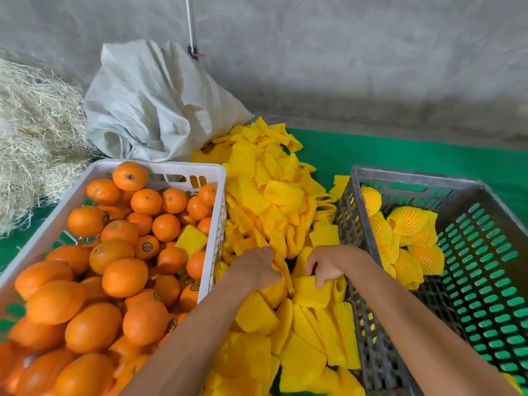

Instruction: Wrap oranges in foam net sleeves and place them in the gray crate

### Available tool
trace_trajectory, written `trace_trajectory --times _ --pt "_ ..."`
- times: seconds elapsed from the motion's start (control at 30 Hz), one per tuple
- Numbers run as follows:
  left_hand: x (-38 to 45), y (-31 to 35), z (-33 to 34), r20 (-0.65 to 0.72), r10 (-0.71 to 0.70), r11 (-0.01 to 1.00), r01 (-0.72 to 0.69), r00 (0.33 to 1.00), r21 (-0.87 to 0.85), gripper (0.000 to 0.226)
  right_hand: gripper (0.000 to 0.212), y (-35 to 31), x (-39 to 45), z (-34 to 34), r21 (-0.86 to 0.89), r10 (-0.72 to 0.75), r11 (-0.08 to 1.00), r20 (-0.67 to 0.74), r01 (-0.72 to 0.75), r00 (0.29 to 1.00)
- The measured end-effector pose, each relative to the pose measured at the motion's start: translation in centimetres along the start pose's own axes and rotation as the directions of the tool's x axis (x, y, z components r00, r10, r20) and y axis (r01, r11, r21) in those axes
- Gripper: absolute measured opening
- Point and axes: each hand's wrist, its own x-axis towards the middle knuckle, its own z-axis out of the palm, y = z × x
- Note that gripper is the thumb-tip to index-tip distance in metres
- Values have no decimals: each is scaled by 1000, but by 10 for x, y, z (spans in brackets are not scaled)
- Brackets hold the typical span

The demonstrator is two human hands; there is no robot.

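A white crate (160, 167) on the left is heaped with bare oranges (123, 277). A long pile of yellow foam net sleeves (265, 201) runs down the middle of the green mat. On the right stands the gray crate (411, 178), with several sleeved oranges (408, 221) against its left wall. My left hand (255, 267) is down in the sleeve pile, its fingers curled into the sleeves. My right hand (331, 264) grips a flat yellow sleeve (313, 292) beside the gray crate's left wall. Neither hand has an orange.
A gray-white woven sack (154, 104) slumps behind the white crate. Dry straw (34, 138) is heaped at the far left. A concrete wall (343, 52) closes the back. The green mat (400, 150) shows behind the gray crate. One loose sleeve (191, 238) lies among the oranges.
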Motion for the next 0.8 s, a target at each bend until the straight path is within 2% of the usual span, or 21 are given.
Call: trace_trajectory --times 0.1,0.17,0.23,0.27,0.33,0.37,0.4,0.47,0.53,0.63,0.7,0.77,0.8 --pt "5 5 -1 -176 132 969 -164 976 -183 38 42 1 5 2 235 -15 969 -252 76 968" --pt "5 13 -3 -298 170 885 -278 939 -374 23 36 3 7 2 434 29 878 -471 203 882" --pt "5 19 -5 -378 130 762 -336 917 -553 21 29 4 7 2 557 107 747 -639 362 762" --pt "5 21 -6 -397 97 699 -347 913 -626 21 31 5 6 2 613 141 653 -675 444 724" --pt "4 24 -10 -420 32 590 -357 907 -724 24 34 4 4 -1 722 159 415 -657 554 737" --pt "4 24 -11 -434 8 556 -365 901 -747 26 32 2 2 -1 746 131 331 -643 578 755" --pt "4 23 -13 -448 -4 533 -377 894 -758 27 33 -1 3 -2 746 107 297 -647 597 755" --pt "5 22 -15 -462 -19 504 -391 887 -771 25 32 -4 5 -2 706 114 338 -687 622 717" --pt "5 20 -18 -421 -68 468 -344 905 -814 25 20 -5 6 -2 667 112 371 -723 646 682" --pt "4 20 -25 -282 -124 266 -242 951 -933 34 4 -6 0 -3 638 111 367 -753 677 649" --pt "3 19 -27 -233 -107 164 -214 967 -963 36 6 -7 -4 -4 589 137 450 -788 671 600" --pt "1 18 -28 -210 -96 86 -202 973 -976 26 8 -12 -5 -4 587 161 489 -788 646 595" --pt "0 18 -28 -215 -104 63 -209 971 -976 20 11 -15 -6 -4 609 172 467 -773 641 610"
